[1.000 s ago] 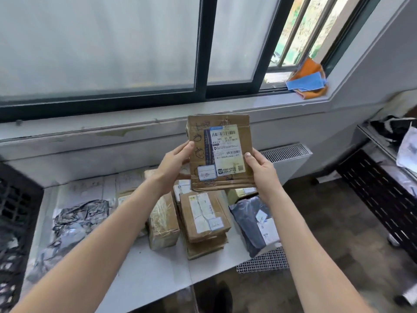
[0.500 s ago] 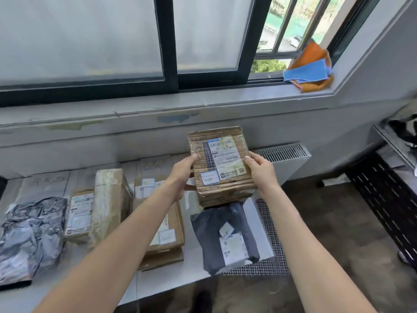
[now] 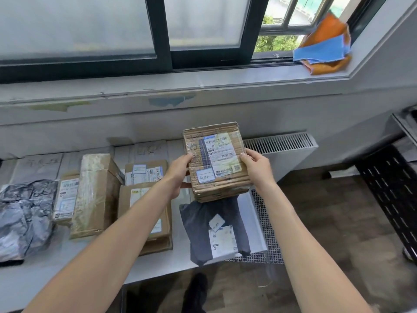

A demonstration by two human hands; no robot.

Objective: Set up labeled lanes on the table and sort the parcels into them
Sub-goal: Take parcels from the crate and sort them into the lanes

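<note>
— Parcel (image 3: 216,163) first: where is it?
— Held up with its label facing the camera, above the right end of the surface (image 3: 67,269), over a dark mailer bag (image 3: 200,224). Left hand (image 3: 180,175) and right hand (image 3: 257,170) grip its side edges, fingers (image 3: 244,157) curled round it.
— And around it?
— Brown boxes (image 3: 97,195) and a crumpled silver bag (image 3: 24,218) lie on the white surface below a window sill (image 3: 203,80); a radiator (image 3: 279,143) stands to the right.
— Anything unclear?
— Handwritten sheets (image 3: 146,150) along the back edge are too faint to read, and the silver bag is cut off at the left
</note>
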